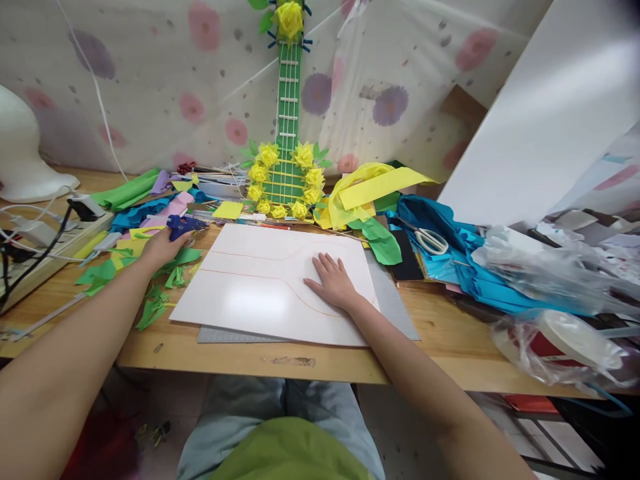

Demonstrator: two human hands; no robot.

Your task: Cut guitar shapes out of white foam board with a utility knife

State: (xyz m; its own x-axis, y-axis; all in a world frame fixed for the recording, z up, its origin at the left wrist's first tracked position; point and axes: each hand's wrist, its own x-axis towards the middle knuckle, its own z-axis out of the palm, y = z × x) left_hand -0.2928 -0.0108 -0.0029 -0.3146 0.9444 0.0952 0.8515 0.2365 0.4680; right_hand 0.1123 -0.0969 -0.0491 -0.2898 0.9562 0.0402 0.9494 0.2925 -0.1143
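My left hand (pixel 164 248) reaches to the left of the table, its fingers closed on a dark blue glue gun (pixel 183 227) among paper scraps. Flat on a white board (pixel 240 303) lies my right hand (pixel 332 281), fingers spread. Orange lines on the board trace a long neck that widens into a rounded body, partly under my right hand. Beneath the board a grey cutting mat (pixel 395 303) sticks out at the right and front edges. Behind it a green paper guitar (pixel 287 133) with white strings and yellow paper flowers stands upright against the curtain.
Green paper scraps (pixel 153 307) and a power strip (pixel 45 267) lie at the left, near a white foam head (pixel 25 153). White-handled scissors (pixel 431 241), blue paper (pixel 467 267) and plastic-wrapped items (pixel 560 343) crowd the right. A large white panel (pixel 540 120) leans behind.
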